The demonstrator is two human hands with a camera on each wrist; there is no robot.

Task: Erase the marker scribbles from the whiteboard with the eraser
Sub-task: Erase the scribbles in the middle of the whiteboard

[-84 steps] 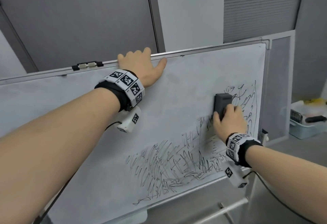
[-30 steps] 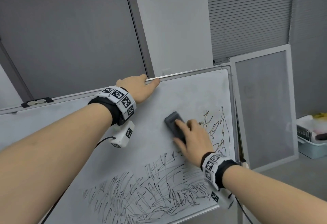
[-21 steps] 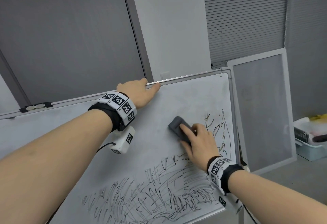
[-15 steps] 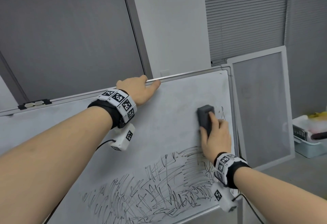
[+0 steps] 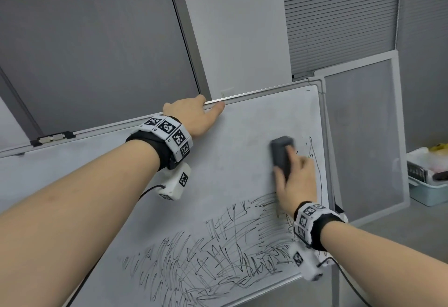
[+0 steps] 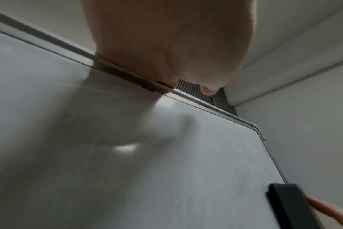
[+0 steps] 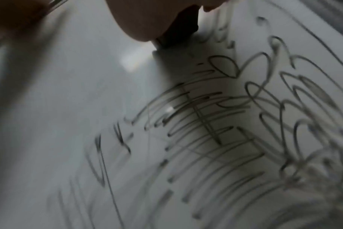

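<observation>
A tilted whiteboard (image 5: 237, 142) carries black marker scribbles (image 5: 218, 251) across its lower half and a few lines (image 5: 312, 158) at its right edge. My right hand (image 5: 294, 180) grips a dark grey eraser (image 5: 281, 154) and presses it flat on the board, upper right, beside those lines. The eraser (image 6: 290, 204) shows at the bottom right of the left wrist view, and its lower end (image 7: 178, 31) at the top of the right wrist view above the scribbles (image 7: 225, 131). My left hand (image 5: 194, 115) grips the board's top frame (image 5: 257, 93), fingers hidden behind it.
A framed grey panel (image 5: 363, 132) leans on the wall right of the board. A pale plastic bin (image 5: 429, 180) with items sits on the floor at far right. A black clip (image 5: 52, 137) sits on the top frame at left.
My right hand swept the eraser from the board's middle to the right and up into the scribbles near the right edge, thinning them. The left hand stayed on the top frame.
</observation>
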